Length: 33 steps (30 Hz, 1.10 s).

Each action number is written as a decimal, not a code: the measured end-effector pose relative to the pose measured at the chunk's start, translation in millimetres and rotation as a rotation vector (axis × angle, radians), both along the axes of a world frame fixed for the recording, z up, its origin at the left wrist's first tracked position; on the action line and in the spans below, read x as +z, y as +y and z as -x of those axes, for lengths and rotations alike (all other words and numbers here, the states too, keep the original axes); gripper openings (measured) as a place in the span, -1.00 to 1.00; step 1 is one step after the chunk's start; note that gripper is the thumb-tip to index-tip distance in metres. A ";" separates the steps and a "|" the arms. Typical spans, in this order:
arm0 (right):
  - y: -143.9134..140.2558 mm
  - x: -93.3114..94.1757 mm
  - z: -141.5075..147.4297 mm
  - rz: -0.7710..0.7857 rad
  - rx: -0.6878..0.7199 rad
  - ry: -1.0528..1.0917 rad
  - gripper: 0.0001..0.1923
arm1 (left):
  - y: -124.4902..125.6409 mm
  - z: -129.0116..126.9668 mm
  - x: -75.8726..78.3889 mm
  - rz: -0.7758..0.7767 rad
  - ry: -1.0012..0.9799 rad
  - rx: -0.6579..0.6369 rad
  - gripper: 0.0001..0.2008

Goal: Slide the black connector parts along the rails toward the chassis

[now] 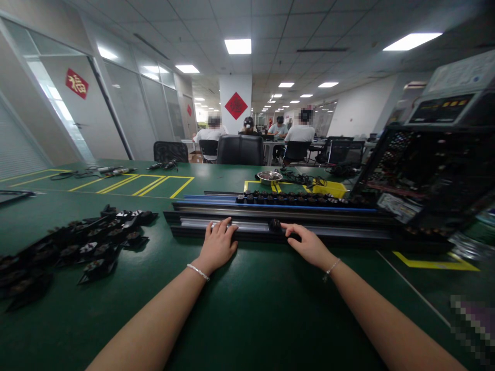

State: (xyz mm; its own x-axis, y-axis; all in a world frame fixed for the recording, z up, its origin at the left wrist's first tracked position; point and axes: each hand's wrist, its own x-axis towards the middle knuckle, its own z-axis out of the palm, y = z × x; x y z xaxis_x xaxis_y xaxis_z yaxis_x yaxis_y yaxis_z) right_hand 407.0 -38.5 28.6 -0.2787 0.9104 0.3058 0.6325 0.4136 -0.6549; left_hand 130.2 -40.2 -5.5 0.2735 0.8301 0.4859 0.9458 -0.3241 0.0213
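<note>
A long black rail (332,236) with a pale silvery channel lies across the green table. My left hand (219,243) rests on its left part, palm down with the fingers stretched out and apart. Over the channel, near the middle, sits a small black part (275,224). The index finger of my right hand (307,245) points at this part and seems to touch its right side; the other fingers are loosely curled, and nothing shows in the hand. Behind the rail, a row of similar black parts (294,198) sits along blue-edged strips (204,200).
Many loose black parts (96,242) are piled at the left. A metal bowl (269,178), cables (301,178) and a yellow tray (329,189) stand behind the rails. An opened computer case (406,170) rises at the right. Several people sit in the background, beyond a black chair (240,150).
</note>
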 end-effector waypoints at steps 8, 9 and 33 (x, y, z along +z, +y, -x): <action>-0.9 0.1 4.7 -0.018 0.020 -0.014 -0.89 | -0.2 -0.1 0.3 0.005 -0.010 0.002 -0.60; -0.9 -0.2 5.1 -0.022 0.025 -0.016 -0.89 | -0.2 -0.1 0.3 0.006 -0.010 0.001 -0.60; 13.2 -9.1 44.0 -0.044 -0.194 -0.001 -0.86 | 0.2 -0.5 -0.5 -0.003 0.010 0.007 -0.59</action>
